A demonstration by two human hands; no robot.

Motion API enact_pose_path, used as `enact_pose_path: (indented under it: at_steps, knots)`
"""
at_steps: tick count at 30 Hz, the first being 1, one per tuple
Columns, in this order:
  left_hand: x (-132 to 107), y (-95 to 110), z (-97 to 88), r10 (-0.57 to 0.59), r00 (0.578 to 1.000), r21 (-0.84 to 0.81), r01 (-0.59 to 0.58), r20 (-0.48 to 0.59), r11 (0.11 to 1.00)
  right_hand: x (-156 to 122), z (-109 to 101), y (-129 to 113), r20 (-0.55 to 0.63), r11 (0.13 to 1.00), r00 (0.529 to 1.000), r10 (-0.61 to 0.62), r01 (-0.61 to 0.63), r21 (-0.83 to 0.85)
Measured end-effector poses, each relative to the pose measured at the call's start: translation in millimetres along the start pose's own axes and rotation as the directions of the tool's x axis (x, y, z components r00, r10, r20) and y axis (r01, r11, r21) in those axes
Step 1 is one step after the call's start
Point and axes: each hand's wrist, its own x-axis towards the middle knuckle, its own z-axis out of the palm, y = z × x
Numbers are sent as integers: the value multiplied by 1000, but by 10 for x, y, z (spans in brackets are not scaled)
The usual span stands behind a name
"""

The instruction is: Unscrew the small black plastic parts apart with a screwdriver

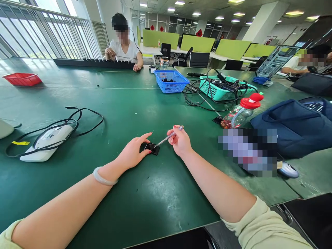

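Note:
My left hand (135,152) rests on the green table (145,197) with its fingers pressed on a small black square part (152,148), holding it flat. A pale bangle sits on that wrist. My right hand (180,140) is closed in a pinch round a thin clear pen-like tool (168,136). The tool slants down to the left and its tip touches the black part.
A white device with black straps (46,141) lies at left. At right are a red-capped bottle (241,112), a dark blue bag (290,124), a blue basket (170,81) and a teal basket with cables (220,88). A red tray (22,79) is far left. One person sits across the table, another at far right.

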Motion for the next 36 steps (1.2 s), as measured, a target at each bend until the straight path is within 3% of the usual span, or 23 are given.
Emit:
enact_pose_path:
  at_steps: [13, 36]
  knots:
    - [4, 24, -13, 58, 998, 49, -59, 25, 997, -42, -1, -27, 32, 997, 999, 18, -20, 78]
    - [-7, 13, -6, 22, 999, 38, -23, 37, 999, -111, -17, -62, 53, 1000, 999, 14, -14, 0]
